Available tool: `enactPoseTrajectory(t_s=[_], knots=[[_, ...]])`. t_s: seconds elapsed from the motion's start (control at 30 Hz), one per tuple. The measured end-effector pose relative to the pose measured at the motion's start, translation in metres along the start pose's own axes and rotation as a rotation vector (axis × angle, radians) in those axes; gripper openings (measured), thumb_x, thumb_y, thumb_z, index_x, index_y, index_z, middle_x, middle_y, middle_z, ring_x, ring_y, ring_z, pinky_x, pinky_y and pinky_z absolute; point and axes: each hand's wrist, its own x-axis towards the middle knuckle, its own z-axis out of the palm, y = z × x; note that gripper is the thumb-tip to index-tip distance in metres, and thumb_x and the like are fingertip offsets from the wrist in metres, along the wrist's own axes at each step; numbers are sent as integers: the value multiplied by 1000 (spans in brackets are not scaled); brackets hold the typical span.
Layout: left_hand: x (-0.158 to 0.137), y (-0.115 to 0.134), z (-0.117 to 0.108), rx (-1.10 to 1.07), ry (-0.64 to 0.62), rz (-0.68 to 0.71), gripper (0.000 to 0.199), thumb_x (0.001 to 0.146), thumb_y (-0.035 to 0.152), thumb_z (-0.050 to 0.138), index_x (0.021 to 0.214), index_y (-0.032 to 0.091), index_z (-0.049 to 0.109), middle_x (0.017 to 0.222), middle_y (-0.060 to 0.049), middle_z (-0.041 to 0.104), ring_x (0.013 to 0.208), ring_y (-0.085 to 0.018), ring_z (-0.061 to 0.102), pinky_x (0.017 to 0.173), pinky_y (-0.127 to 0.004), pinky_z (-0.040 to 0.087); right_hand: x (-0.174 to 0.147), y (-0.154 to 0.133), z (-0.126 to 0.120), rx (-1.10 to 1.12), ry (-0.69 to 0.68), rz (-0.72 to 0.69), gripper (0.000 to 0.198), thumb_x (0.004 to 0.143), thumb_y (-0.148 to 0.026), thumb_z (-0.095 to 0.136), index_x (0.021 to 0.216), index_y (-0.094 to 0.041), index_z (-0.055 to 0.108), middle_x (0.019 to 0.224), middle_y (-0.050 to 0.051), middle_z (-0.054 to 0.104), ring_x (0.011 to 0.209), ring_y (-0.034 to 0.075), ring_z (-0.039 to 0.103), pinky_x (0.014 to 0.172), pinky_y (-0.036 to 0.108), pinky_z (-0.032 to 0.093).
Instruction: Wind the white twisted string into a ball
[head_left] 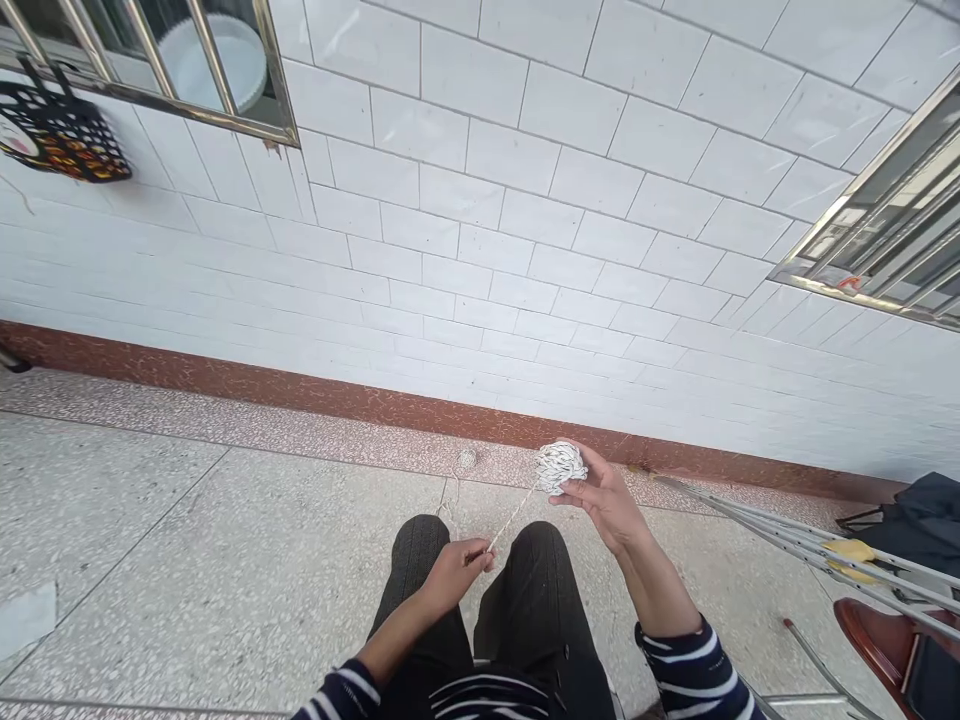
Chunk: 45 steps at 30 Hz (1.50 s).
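My right hand (pixel 604 498) is wrapped round a ball of white cord (pixel 559 467) with dark flecks, held up beyond my right knee. From the ball a twisted length of cord (pixel 514 520) runs down to my left hand (pixel 459 568), which pinches it between thumb and fingers above the gap between my knees. On the floor near the wall lies a smaller ball of cord (pixel 467 458). A thin loose strand (pixel 457 490) trails from it toward my knees; where it joins the held cord is hidden.
A white tiled wall (pixel 480 230) with a brown base strip rises in front. Crutches (pixel 795 535) and a reddish-brown chair (pixel 874 640) are at the right. A black perforated basket (pixel 64 130) hangs below the barred window at upper left. A pale sheet (pixel 28 620) lies on the floor.
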Motion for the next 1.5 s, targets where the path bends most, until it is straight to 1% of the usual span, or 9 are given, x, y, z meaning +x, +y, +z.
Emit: enactPoseTrajectory(t_s=[0.3,0.47,0.6,0.77,0.9,1.07,1.17,1.3,1.5], knots=[[-19,19,-18,-315,77,-43,22,81,33,52,80,15,65,77,-4,65,78,-19,62,80,-30,45,16,-9,-30,-65,170,-77,62,66,-29,84,124,-28,60,115,3,61,93,22,60,77,39,61],[8,10,-27,-565,218,-147,34,75,42,60,98,16,61,85,-4,66,69,-17,64,73,-31,47,4,-25,-25,78,62,-34,57,64,-25,85,118,-29,65,117,3,63,90,20,60,71,35,61],[28,2,-20,-393,142,-205,37,71,48,60,87,14,59,71,-2,62,53,-14,60,60,-27,42,-14,-42,-26,114,105,-62,60,61,-23,86,117,-30,67,117,4,66,89,22,61,66,33,59],[19,11,8,-78,-6,-67,25,83,37,44,75,16,55,72,0,57,50,-10,55,56,-24,41,-13,-51,-47,-71,176,-216,60,63,-30,84,120,-28,65,120,7,66,93,27,62,64,36,58],[-9,30,17,238,-136,-39,14,73,16,42,64,17,52,58,2,49,51,-11,52,53,-21,35,27,-29,-70,-513,347,-156,71,62,-38,83,128,-24,60,98,7,71,72,25,62,58,37,52],[-43,76,-9,124,-183,-92,19,73,12,39,68,18,56,56,3,52,54,-13,57,55,-21,38,58,18,-97,-442,302,11,48,72,-40,78,111,-18,64,92,5,69,73,23,63,60,35,54],[-38,114,-33,110,-76,-31,25,80,15,37,74,18,62,60,3,59,62,-14,61,67,-22,44,47,46,-84,-369,204,49,32,88,-39,65,110,-17,62,103,6,66,83,20,65,69,35,57],[-3,155,-52,174,5,121,28,84,19,41,75,18,66,70,1,67,73,-15,63,73,-23,45,18,73,-43,-301,19,101,30,92,-36,60,117,-19,60,118,8,62,97,22,63,81,41,56],[68,163,-60,202,21,260,24,80,17,45,77,16,69,71,0,68,65,-13,62,67,-21,44,-21,87,-13,-245,-184,188,29,92,-36,59,117,-21,60,124,8,60,101,23,62,83,41,56]])
